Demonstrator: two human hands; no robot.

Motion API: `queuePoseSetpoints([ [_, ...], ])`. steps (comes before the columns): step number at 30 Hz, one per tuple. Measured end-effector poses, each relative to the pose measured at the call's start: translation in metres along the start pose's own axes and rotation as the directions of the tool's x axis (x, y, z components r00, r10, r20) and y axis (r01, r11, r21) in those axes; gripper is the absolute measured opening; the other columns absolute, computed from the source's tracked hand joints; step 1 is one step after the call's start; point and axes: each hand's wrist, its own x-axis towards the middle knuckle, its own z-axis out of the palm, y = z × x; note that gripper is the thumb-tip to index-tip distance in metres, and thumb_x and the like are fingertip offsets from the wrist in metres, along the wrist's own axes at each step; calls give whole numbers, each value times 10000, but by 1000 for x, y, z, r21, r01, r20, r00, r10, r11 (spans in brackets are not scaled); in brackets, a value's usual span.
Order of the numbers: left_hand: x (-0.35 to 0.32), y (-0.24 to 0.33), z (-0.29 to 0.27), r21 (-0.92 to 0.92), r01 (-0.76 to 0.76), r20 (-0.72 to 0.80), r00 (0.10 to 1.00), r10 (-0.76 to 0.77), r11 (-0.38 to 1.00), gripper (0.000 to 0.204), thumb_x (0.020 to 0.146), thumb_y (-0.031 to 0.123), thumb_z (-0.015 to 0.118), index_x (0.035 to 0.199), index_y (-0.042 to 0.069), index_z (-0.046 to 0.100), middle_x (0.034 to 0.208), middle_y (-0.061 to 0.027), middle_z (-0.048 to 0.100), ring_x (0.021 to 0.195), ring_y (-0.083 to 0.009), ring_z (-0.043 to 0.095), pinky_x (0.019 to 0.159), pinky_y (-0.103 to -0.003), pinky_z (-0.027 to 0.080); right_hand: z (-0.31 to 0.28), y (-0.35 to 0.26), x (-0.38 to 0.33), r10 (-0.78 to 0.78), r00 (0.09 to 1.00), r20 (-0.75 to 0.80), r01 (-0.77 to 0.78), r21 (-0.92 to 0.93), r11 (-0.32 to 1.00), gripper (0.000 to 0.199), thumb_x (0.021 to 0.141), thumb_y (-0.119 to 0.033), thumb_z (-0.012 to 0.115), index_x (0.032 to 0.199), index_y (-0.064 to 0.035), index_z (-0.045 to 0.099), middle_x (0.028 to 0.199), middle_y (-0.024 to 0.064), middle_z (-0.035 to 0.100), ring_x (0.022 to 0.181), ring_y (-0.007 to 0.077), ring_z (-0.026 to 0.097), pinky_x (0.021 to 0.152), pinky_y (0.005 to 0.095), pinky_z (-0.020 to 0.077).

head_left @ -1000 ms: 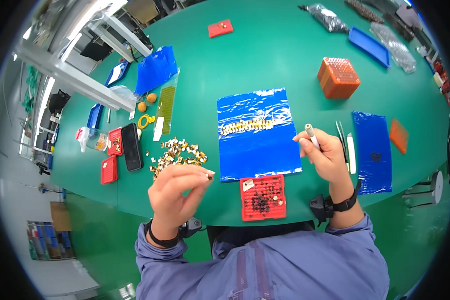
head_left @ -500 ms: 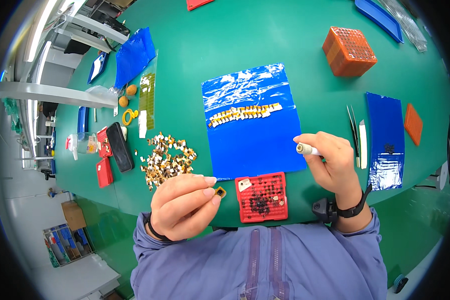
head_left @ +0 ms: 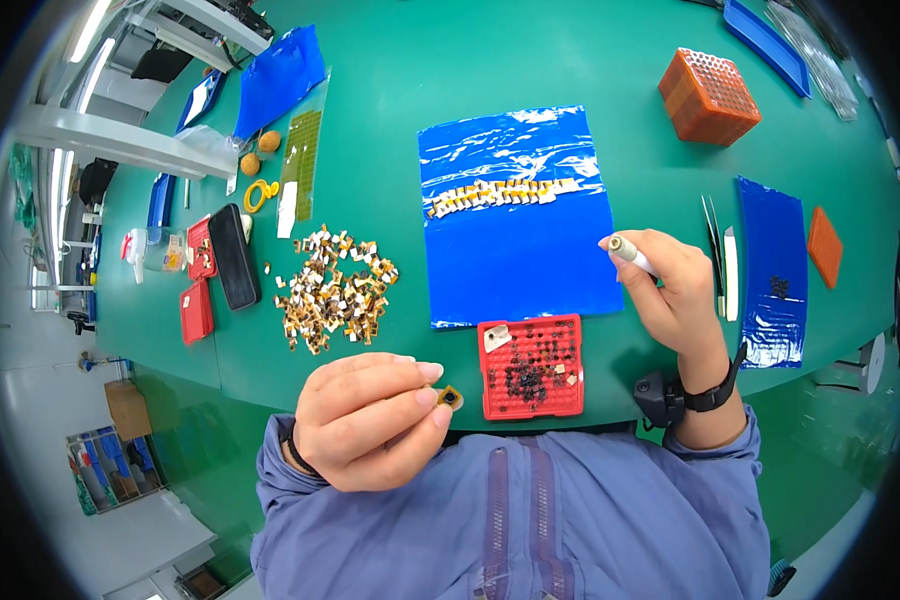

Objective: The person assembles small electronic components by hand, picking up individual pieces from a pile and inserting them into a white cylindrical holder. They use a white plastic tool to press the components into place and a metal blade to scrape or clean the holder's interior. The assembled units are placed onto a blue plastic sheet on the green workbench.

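My left hand (head_left: pixel 370 420) pinches a small amber part with a dark square centre (head_left: pixel 450 397) between thumb and fingertips, in front of my jacket and left of a red pegged tray (head_left: pixel 488 385). Small black pieces (head_left: pixel 530 380) and a few pale bits lie in that tray. My right hand (head_left: pixel 670 285) is closed round a white pen-shaped tool (head_left: pixel 634 255) with a beige end, above the right edge of a blue sheet (head_left: pixel 520 265). Across the sheet runs a row of small white-and-amber parts (head_left: pixel 500 195). A loose heap of similar parts (head_left: pixel 335 290) lies to the left.
At right are tweezers (head_left: pixel 713 250), a blue strip with dark bits (head_left: pixel 770 230), an orange plate (head_left: pixel 824 248) and an orange perforated block (head_left: pixel 710 97). Left of the heap lie a black case (head_left: pixel 234 258), red trays (head_left: pixel 196 312), yellow scissors handles (head_left: pixel 259 196) and a clear bottle (head_left: pixel 167 250).
The view has shifted, so the table things sit higher in the picture. Relative to the red tray, my left hand is slightly nearer my body. Both hands keep their hold.
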Motion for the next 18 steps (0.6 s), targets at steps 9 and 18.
queuePoseSetpoints([
  [9,-11,2,3,-24,-26,-40,999,25,999,169,683,-1,693,826,38,611,899,-81,573,785,-215,640,630,-280,570,3,3,-2,56,998,24,-55,-35,998,132,821,4,597,945,22,638,732,106,621,560,172,564,506,271,429],
  [18,-18,3,10,-39,-8,-25,1000,7,999,155,666,-3,703,793,10,616,853,-87,564,763,-224,637,605,-276,561,4,6,-4,114,993,4,-114,-43,993,117,829,-22,601,935,9,640,694,88,593,543,159,547,496,277,413],
])
